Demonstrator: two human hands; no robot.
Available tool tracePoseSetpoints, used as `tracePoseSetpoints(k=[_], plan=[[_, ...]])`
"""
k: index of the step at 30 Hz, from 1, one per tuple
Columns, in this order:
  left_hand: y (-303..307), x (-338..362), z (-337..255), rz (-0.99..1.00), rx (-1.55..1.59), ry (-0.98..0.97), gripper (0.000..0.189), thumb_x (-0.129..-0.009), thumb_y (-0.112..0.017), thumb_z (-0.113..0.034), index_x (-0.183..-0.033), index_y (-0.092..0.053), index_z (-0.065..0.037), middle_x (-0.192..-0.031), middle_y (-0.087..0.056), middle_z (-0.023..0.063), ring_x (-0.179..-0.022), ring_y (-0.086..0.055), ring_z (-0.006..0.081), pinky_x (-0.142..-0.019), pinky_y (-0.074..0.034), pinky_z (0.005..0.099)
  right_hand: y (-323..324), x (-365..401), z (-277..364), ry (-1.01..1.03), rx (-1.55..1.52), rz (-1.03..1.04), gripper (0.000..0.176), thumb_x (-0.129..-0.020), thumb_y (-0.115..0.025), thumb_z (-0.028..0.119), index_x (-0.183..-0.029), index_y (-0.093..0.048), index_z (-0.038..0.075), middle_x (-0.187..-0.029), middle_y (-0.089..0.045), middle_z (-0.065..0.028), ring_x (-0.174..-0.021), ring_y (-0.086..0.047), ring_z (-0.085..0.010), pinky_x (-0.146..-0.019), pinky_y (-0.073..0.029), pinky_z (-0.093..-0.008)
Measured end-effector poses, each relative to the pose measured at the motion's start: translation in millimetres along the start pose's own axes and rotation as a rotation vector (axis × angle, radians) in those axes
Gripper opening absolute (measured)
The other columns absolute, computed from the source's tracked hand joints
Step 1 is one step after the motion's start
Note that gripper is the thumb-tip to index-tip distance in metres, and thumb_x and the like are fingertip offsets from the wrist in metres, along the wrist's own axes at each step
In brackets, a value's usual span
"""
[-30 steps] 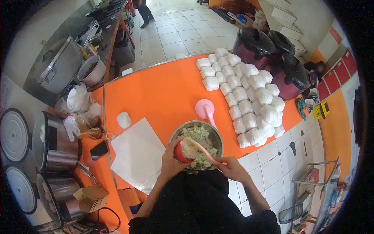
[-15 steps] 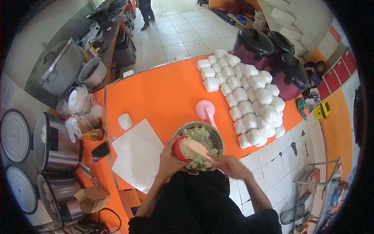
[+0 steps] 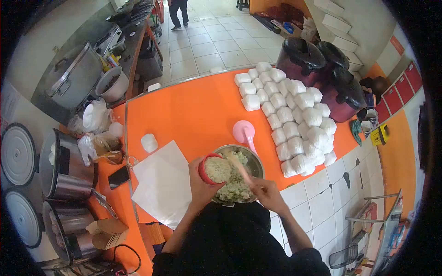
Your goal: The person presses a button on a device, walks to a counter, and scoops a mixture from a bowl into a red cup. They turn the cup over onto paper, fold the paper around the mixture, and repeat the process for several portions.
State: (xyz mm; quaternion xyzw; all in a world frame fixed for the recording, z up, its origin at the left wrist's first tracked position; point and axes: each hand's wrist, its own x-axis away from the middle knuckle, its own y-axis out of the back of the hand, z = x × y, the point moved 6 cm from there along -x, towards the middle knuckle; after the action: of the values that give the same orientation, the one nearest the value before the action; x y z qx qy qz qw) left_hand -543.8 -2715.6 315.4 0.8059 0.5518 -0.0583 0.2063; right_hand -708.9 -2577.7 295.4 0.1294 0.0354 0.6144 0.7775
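Observation:
My left hand [image 3: 200, 189] is closed around a red cup [image 3: 202, 173], tilted toward me and filled with pale green rice [image 3: 218, 169]. A pink rice paddle [image 3: 239, 169] is gripped in my right hand [image 3: 270, 196], its blade beside the cup over a metal bowl [image 3: 262, 168]. More of the greenish rice [image 3: 234, 190] lies in that bowl, which stands at the table's near edge. Just beyond it rests a pink scoop [image 3: 243, 132] with its handle toward the bowl. White paper sheets [image 3: 161, 184] lie left of my left hand.
Many white wrapped packets [image 3: 294, 129] are piled on the orange table [image 3: 184, 110] at right, before dark red lidded pots [image 3: 301, 60]. One white packet [image 3: 148, 143] sits alone at left. A phone [image 3: 119, 177] and steel rice containers [image 3: 69, 165] line the left side. Far off, a person [image 3: 178, 13] stands.
The paddle has come off the cup's mouth and swung more upright over the bowl. The red cup has shifted slightly left, showing its rice surface. The person at the back has moved right.

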Motion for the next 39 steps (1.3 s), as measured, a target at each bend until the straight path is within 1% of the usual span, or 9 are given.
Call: tracePoseSetpoints(k=[3, 7, 10, 16, 19, 25, 29, 33, 39], plan=[[-5, 2, 3, -0.208, 0.123, -0.115, 0.084, -0.048, -0.084, -0.011, -0.117, -0.036, -0.003, -0.116, -0.039, 0.0145, -0.107, -0.045, 0.0286, -0.090, -0.040, 0.0366, -19, 7, 3, -0.204, -0.048, -0.004, 0.033, -0.089, -0.052, 0.018, -0.115, -0.053, -0.003, -0.076, -0.058, -0.0022, -0.069, -0.051, -0.0094, -0.063, -0.045, -0.0310], [-5, 6, 8, -0.276, -0.085, -0.142, 0.084, -0.047, -0.085, -0.012, -0.116, -0.036, -0.004, -0.116, -0.038, 0.0154, -0.108, -0.043, 0.0313, -0.091, -0.039, 0.0380, -50, 0, 53, 0.142, 0.177, -0.261, 0.032, -0.086, -0.052, 0.012, -0.115, -0.054, 0.000, -0.073, -0.059, -0.0175, -0.067, -0.058, -0.0271, -0.064, -0.045, -0.0368], [8, 3, -2, -0.310, -0.142, -0.169, 0.084, -0.048, -0.085, -0.012, -0.116, -0.036, -0.004, -0.116, -0.038, 0.0156, -0.108, -0.041, 0.0317, -0.091, -0.038, 0.0383, -67, -1, 60, 0.133, 0.297, -0.100, 0.041, -0.085, -0.050, 0.011, -0.125, -0.046, 0.005, -0.082, -0.058, -0.0238, -0.076, -0.056, -0.0419, -0.068, -0.046, -0.0443], [28, 7, 4, -0.199, -0.090, -0.062, 0.087, -0.049, -0.084, -0.012, -0.117, -0.032, -0.003, -0.115, -0.037, 0.0139, -0.109, -0.042, 0.0278, -0.091, -0.039, 0.0375, -41, -14, 65, 0.216, 0.357, 0.091, 0.038, -0.085, -0.052, 0.013, -0.122, -0.051, 0.008, -0.083, -0.059, -0.0222, -0.076, -0.057, -0.0401, -0.067, -0.048, -0.0422], [36, 9, 11, -0.189, 0.007, -0.031, 0.090, -0.049, -0.085, -0.012, -0.119, -0.029, -0.002, -0.115, -0.037, 0.0125, -0.111, -0.041, 0.0247, -0.093, -0.038, 0.0360, -13, -21, 18, -0.003, -0.158, -0.013, 0.032, -0.082, -0.058, 0.013, -0.113, -0.057, 0.004, -0.078, -0.060, -0.0170, -0.071, -0.057, -0.0338, -0.065, -0.046, -0.0343], [48, 28, 15, -0.213, 0.202, 0.105, 0.090, -0.051, -0.085, -0.012, -0.119, -0.027, -0.003, -0.116, -0.038, 0.0110, -0.112, -0.043, 0.0218, -0.094, -0.039, 0.0331, -12, -14, -9, 0.041, 0.638, -0.042, 0.029, -0.081, -0.059, 0.018, -0.107, -0.060, 0.006, -0.085, -0.061, -0.0130, -0.073, -0.058, -0.0312, -0.069, -0.047, -0.0389], [45, 43, 21, -0.225, 0.267, 0.116, 0.093, -0.050, -0.087, -0.018, -0.120, -0.028, -0.002, -0.115, -0.039, 0.0109, -0.111, -0.043, 0.0205, -0.094, -0.039, 0.0330, -51, -26, 28, 0.342, 0.762, -0.216, 0.022, -0.084, -0.054, 0.016, -0.103, -0.061, 0.009, -0.100, -0.056, -0.0157, -0.101, -0.051, -0.0318, -0.088, -0.039, -0.0406], [50, 58, 17, -0.247, 0.206, 0.118, 0.094, -0.050, -0.087, -0.023, -0.120, -0.029, -0.001, -0.118, -0.040, 0.0118, -0.112, -0.043, 0.0229, -0.094, -0.039, 0.0350, -148, -41, -8, -0.347, -1.156, 0.339, 0.044, -0.092, -0.039, 0.040, -0.124, -0.043, 0.010, -0.124, -0.046, -0.0108, -0.117, -0.042, -0.0276, -0.098, -0.034, -0.0424], [119, 101, 36, -0.194, -0.342, 0.220, 0.091, -0.058, -0.082, -0.032, -0.127, -0.032, 0.001, -0.123, -0.043, 0.0164, -0.113, -0.045, 0.0292, -0.094, -0.039, 0.0363, -225, -58, 2, -0.637, -1.306, 0.523, 0.054, -0.092, -0.034, 0.048, -0.131, -0.034, 0.011, -0.129, -0.042, -0.0102, -0.116, -0.045, -0.0254, -0.095, -0.040, -0.0430]])
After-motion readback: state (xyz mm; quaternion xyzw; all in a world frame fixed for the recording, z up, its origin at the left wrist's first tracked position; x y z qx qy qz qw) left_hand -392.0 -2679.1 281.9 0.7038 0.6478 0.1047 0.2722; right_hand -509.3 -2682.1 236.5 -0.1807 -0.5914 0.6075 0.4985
